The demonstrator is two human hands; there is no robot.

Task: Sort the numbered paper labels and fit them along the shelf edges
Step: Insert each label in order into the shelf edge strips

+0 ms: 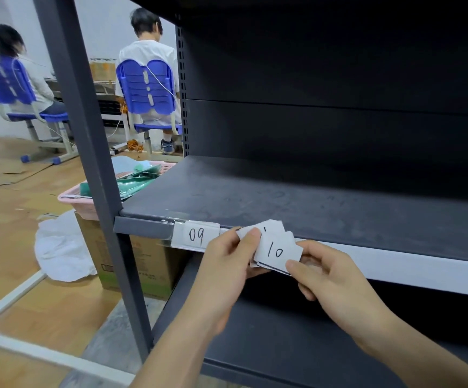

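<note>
While label 09 (196, 236) already sits in the label strip (395, 259) near the shelf's (283, 197) left front corner, the rest of the strip runs bare rightward. Both the left hand (227, 264) and right hand (336, 278) pinch the paper label stack (272, 245) just before that edge, label 10 (276, 252) on top, probably next to fit.

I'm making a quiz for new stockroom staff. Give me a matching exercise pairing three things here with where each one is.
1. label 09
2. label 10
3. pink basket

A. on top of the label stack held by the left hand and right hand
B. on the cardboard box
C. in the shelf-edge strip

Pairs: 1-C, 2-A, 3-B
</note>
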